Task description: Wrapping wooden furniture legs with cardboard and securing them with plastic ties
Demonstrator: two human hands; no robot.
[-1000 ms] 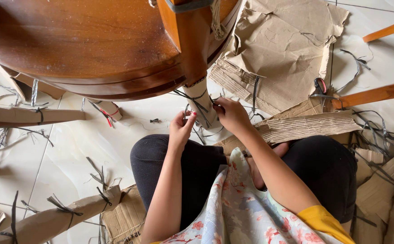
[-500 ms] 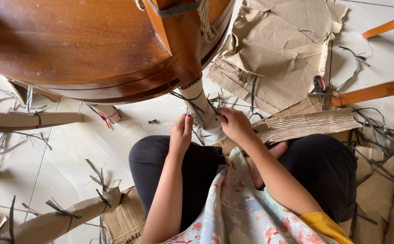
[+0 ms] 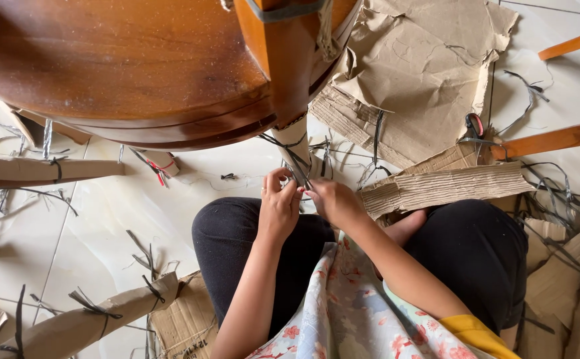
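Fabric with a floral print covers the lap nearest the camera, with two knees in dark trousers spread to either side on the tiled floor (image 3: 104, 219). Both hands meet just beyond the knees. Left hand (image 3: 278, 209) has its fingers curled around a dark strap (image 3: 294, 158) at the foot of the wrapped table leg (image 3: 294, 143); right hand (image 3: 330, 199) pinches the same strap from the other side, fingertips touching the paper wrap. Each grip is narrow, closed on the strap, though the exact pinch point is hidden between the fingers.

That leg runs with its long axis from the hands up and away toward the tabletop, its foot pointing down at the person. Only its lower part wears cardboard; the upper part (image 3: 283, 60) is bare orange-brown wood and is cut off by the top edge.

Further out, the round dark wooden tabletop (image 3: 104, 60) fills the upper left. Two wrapped pieces lie to the left: one (image 3: 37, 169) level, one (image 3: 91, 319) slanting at the bottom. Right of the hands lies a corrugated sheet (image 3: 449, 186), beyond it red-handled scissors (image 3: 473, 126), a large crumpled cardboard sheet (image 3: 423, 66) and two bare orange wooden rails (image 3: 556, 139). Loose straps are scattered everywhere, too many to count.
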